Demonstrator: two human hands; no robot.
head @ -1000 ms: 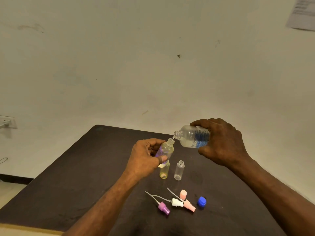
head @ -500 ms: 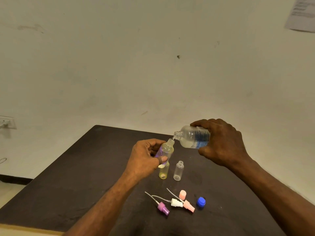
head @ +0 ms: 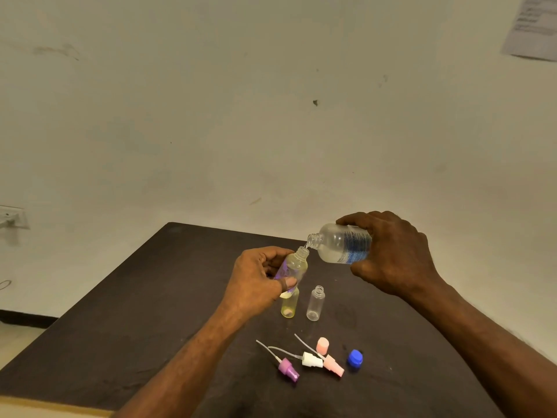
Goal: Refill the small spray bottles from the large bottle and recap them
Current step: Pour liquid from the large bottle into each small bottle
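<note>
My right hand (head: 391, 254) grips the large clear bottle (head: 340, 243) with a blue label, tipped almost flat, its open neck just above the mouth of a small bottle. My left hand (head: 256, 279) holds that small yellowish bottle (head: 295, 265) with a purple label, tilted slightly, above the table. Two more small open bottles stand below: a yellowish one (head: 289, 306), partly hidden by my left thumb, and a clear one (head: 315, 303). Three spray heads lie nearer me: purple (head: 287, 369), white (head: 312, 359) and pink (head: 333, 365).
A pink cap (head: 322, 345) and a blue cap (head: 354, 357) lie beside the spray heads on the dark table (head: 150, 297). A pale wall stands close behind, with a socket (head: 10, 217) at far left and a paper sheet (head: 533, 25) top right.
Both hands and both held bottles keep the same pouring pose. Nothing on the table has moved.
</note>
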